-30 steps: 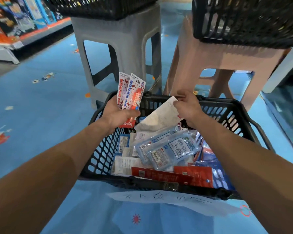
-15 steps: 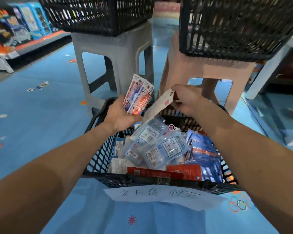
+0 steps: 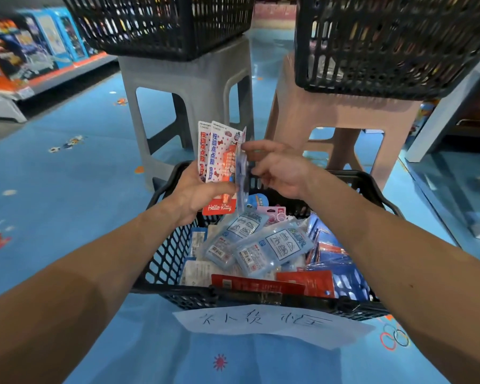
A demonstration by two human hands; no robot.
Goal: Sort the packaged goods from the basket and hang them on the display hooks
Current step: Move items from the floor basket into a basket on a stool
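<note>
— Head view: what's changed?
— The right hand (image 3: 280,173) has brought the edge-on pack (image 3: 243,173), lifted out of the basket (image 3: 164,259) a moment ago, up to 3 o'clock of the Hello Kitty cards (image 3: 214,156), pinching it just beside them
— And the left hand (image 3: 197,195)?
— Still grasping those two cards above the basket's 12 o'clock rim. I'd judge like items are being gathered; no hooks in view yet

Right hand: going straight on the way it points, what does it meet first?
Probably the Hello Kitty packs in the left hand; the right hand, pinching an edge-on pack, points left at them.
</note>
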